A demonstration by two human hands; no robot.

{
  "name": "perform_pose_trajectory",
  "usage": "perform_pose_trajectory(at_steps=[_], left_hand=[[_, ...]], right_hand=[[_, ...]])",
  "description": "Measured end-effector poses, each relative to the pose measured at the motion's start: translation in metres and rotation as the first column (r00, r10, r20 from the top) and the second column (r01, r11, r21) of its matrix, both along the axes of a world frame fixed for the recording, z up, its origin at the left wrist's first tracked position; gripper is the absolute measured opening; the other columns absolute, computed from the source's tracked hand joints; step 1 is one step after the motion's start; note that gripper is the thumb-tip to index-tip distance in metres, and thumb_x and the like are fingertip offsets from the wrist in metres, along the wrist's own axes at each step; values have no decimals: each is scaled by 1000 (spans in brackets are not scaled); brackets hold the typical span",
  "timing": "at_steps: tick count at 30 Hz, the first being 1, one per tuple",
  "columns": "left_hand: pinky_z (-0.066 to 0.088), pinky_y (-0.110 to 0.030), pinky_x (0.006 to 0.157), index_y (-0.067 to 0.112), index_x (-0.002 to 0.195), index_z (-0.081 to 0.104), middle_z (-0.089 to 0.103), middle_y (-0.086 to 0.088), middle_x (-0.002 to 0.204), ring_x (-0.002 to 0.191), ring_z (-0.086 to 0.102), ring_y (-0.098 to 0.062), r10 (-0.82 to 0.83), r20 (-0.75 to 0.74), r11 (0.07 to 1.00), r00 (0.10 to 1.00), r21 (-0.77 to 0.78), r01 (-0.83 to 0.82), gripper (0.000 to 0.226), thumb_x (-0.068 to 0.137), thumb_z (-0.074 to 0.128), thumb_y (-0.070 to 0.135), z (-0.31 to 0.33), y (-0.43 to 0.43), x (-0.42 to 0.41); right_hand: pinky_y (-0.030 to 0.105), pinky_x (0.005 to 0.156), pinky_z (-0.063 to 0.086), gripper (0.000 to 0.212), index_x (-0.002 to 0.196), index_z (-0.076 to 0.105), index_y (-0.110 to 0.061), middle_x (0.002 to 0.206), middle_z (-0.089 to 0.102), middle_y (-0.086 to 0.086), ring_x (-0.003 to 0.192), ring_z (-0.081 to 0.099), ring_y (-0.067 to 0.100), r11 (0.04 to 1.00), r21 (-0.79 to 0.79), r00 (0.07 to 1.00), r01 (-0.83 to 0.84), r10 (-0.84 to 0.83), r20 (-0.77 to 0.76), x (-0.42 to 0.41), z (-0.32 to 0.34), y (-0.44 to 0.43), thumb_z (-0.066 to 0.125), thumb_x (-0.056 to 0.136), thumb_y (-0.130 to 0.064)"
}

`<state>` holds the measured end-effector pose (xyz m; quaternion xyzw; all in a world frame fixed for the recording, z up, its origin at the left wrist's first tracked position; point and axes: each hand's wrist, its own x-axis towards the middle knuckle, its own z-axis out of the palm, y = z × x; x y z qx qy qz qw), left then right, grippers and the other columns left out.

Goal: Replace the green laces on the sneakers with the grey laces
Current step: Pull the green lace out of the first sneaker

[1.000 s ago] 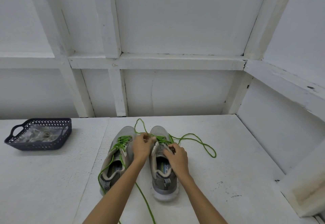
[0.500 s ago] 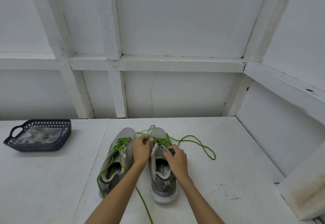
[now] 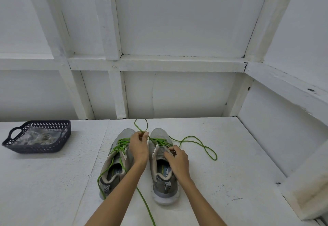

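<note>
Left hand (image 3: 139, 148): pinches a raised loop of green lace (image 3: 204, 146) between the two toes.
Right hand (image 3: 178, 160): fingers curled on the right sneaker (image 3: 163, 185) by its tongue, gripping it.
Green lace: partly loosened, trailing in a loop across the table (image 3: 230, 172) to the right.
Left sneaker (image 3: 125, 134): just beside the right one, fully laced in green.
Basket (image 3: 35, 148): far left, holding a pale, blurred bundle.
</note>
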<state>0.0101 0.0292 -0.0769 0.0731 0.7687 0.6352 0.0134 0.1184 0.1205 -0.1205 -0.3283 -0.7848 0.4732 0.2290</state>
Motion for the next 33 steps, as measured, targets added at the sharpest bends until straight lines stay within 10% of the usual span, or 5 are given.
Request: perform_pose_trajectory(at_steps=[4, 9, 14, 25, 33], left_hand=[[42, -28, 71, 10, 84, 60, 61, -3, 79, 79, 57, -21, -276, 184, 928, 943, -205, 312, 19, 86, 71, 25, -16, -3, -7], [39, -29, 71, 6, 88, 61, 62, -5, 83, 81, 57, -22, -8, 28, 996, 1000, -86, 10, 13, 92, 64, 18, -1, -2, -4], [46, -33, 71, 16, 76, 61, 62, -1, 74, 77, 59, -23, -238, 184, 938, 954, -211, 275, 16, 86, 71, 25, -14, 1, -7], [40, -25, 59, 8, 87, 57, 62, -10, 77, 65, 56, -17, 216, 115, 959, 970, 162, -232, 14, 96, 57, 19, 14, 0, -8], [55, -40, 84, 4, 124, 53, 63, -8, 102, 84, 64, -23, 96, 249, 968, 964, 203, -149, 32, 94, 59, 13, 5, -2, -1]], right_hand=[[20, 62, 38, 13, 92, 63, -25, 94, 63, 2, 87, 58, 16, 1000, 9, 1000, 1, -1, 10, 0, 1, 0, 67, 83, -33], [26, 67, 44, 18, 89, 63, -26, 91, 65, 0, 88, 59, 16, 1000, -10, 1000, -13, 13, -19, -1, -2, 0, 64, 77, -39], [27, 68, 44, 12, 90, 63, -25, 92, 64, 0, 90, 58, 17, 1000, 8, 1000, -11, 11, -7, 0, -1, 1, 67, 82, -32], [24, 65, 42, 13, 92, 63, -25, 93, 64, 0, 89, 59, 16, 1000, -6, 1000, -17, 17, 20, 0, 2, -1, 66, 83, -34], [25, 66, 44, 30, 81, 61, -25, 88, 64, -4, 84, 58, 11, 999, -5, 998, -35, 35, 50, 0, 19, -1, 59, 78, -54]])
